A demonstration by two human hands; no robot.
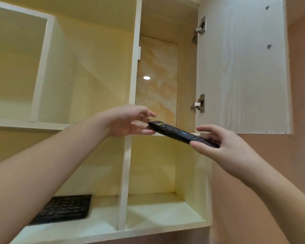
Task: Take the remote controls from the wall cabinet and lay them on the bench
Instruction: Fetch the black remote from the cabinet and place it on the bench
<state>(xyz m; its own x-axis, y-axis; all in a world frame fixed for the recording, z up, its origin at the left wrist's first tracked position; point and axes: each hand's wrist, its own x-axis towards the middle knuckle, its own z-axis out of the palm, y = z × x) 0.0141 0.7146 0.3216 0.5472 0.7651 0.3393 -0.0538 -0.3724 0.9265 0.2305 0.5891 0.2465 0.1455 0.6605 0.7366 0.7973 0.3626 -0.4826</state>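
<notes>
A long black remote control [178,133] with coloured buttons is held level in front of the wall cabinet [132,71], at the lip of its right compartment shelf. My right hand [224,147] grips the remote's near end between thumb and fingers. My left hand [128,122] touches its far end, fingers curled around the tip. The cabinet's right compartment behind the remote shows only its marbled back panel. The bench is out of view.
The cabinet door [243,67] stands swung open to the right, with two metal hinges. A black keyboard [65,208] lies in the lower left open cubby. The lower right cubby [158,199] and the upper left compartments hold nothing visible.
</notes>
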